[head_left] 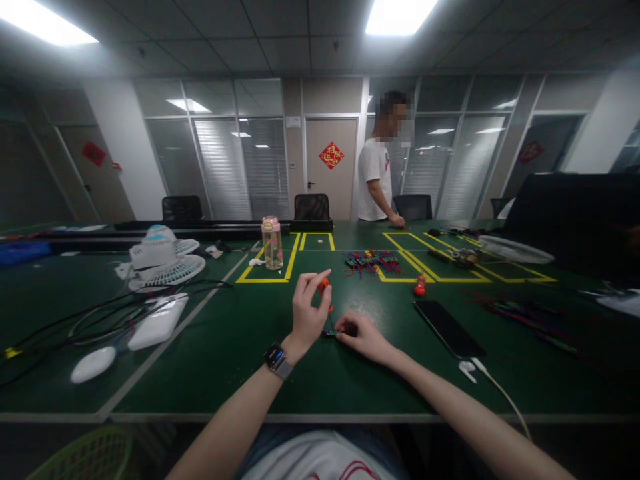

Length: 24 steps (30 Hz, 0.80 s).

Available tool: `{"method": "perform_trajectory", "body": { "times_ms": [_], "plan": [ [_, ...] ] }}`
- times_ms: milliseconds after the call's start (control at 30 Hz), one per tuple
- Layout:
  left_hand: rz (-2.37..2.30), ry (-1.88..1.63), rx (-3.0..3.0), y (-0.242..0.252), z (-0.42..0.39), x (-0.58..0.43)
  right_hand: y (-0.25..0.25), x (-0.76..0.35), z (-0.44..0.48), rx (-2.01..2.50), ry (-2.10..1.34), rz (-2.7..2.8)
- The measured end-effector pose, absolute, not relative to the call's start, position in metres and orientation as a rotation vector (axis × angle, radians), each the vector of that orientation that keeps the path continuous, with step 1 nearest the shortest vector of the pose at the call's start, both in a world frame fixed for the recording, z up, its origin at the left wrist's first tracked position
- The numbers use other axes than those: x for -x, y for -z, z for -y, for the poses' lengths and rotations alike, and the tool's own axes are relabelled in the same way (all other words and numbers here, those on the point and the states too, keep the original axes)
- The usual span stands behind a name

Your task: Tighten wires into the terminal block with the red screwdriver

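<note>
My left hand (309,310), with a watch on its wrist, is raised over the green table (225,353) and pinches a small orange tool (325,288) upright. My right hand (364,335) lies low on the table, fingers closed on a small dark part (334,331) with coloured bits beneath the tool. Farther back lies a pile of coloured wired parts (371,262). A small red object (419,287) sits to the right of my hands.
A black phone (447,327) with a white cable (493,387) lies at the right. A drink bottle (272,243), white fans (163,257), a power bank (159,320) and cables are at the left. A person in a white shirt (375,180) stands across the table.
</note>
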<state>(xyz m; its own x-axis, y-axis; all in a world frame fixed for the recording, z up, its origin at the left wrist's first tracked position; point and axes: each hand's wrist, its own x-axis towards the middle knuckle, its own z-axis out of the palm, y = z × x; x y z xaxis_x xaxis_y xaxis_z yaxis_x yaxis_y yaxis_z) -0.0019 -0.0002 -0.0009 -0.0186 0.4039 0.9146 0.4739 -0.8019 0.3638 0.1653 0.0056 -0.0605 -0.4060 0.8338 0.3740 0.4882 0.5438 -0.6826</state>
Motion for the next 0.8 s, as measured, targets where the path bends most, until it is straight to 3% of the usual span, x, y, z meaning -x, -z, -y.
{"method": "perform_trajectory", "body": {
  "times_ms": [800],
  "plan": [
    [0.964,1.987,2.269,0.0029,-0.0002,0.0018,0.0621,-0.1653,-0.0066,1.052,-0.622,2.066]
  ]
}}
